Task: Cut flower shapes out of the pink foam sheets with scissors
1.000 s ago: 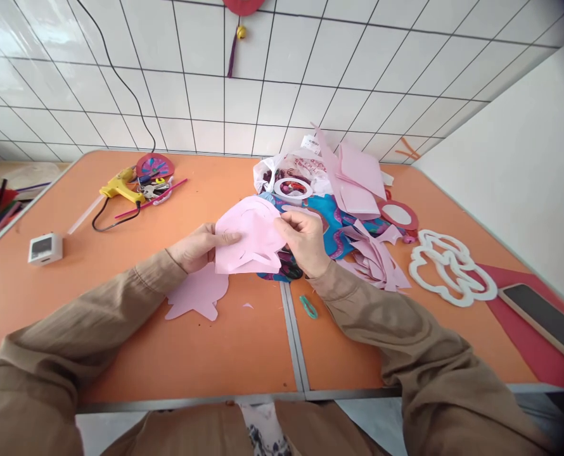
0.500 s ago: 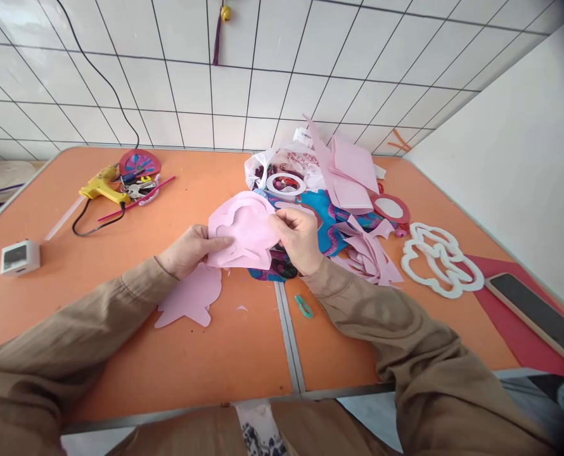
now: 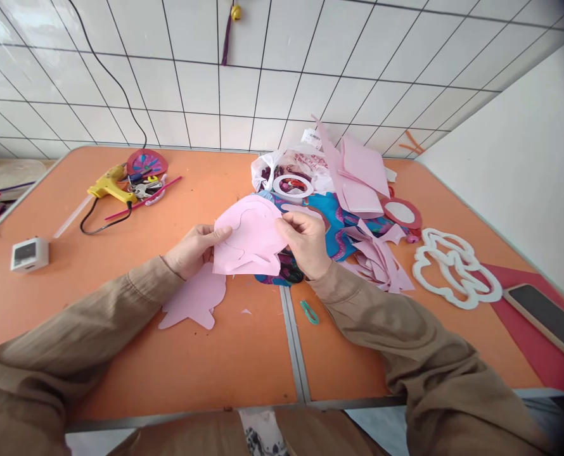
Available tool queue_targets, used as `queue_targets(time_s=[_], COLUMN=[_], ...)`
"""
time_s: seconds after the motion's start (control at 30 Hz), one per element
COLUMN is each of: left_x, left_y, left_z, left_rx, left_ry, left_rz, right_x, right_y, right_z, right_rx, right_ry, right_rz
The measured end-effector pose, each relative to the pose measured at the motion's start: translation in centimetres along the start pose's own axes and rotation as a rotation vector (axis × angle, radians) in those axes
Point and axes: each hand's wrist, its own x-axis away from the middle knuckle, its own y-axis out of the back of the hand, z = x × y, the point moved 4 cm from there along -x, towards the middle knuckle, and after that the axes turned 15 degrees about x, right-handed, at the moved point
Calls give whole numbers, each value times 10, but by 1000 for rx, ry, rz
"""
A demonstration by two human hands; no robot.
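Observation:
A pink felt sheet with a curved cut line in it is held up between both hands above the table. My left hand pinches its left edge, thumb on top. At the right edge, my right hand grips it between thumb and fingers. Another pink felt cutout, with a rounded body and pointed lower edge, lies flat on the table below my left hand. Behind the held sheet is a blue patterned cloth, partly covered. A small teal clip rests near the table seam.
Pink felt scraps and folded pink felt lie at the right, beside a plastic bag. White cloud-shaped cutouts and a phone are further right. A yellow glue gun and white cube stand left.
The cut piece within the held sheet now lies flatter against it, with the gap along the curved line narrower. Both hands keep their grip. The whole view has shifted slightly.

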Motion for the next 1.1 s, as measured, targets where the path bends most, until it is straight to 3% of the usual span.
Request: queue_targets(time_s=[0.17, 0.37, 0.6, 1.0, 1.1], left_x=[0, -4, -11, -8, -5], left_y=[0, 4, 9, 5, 3], left_z=[0, 0, 3, -7, -7], left_rx=[-9, 27, 13, -1, -21], left_ry=[-28, -54, 9, 6, -49], left_rz=[-42, 0, 62, 82, 44], right_x=[0, -1, 0, 1, 2], right_y=[-1, -2, -4, -5, -6], right_z=[1, -2, -4, -3, -2], right_rx=[-13, -24, -17, -50, -58], right_ry=[13, 20, 20, 6, 2], right_rz=[5, 19, 43, 38, 47])
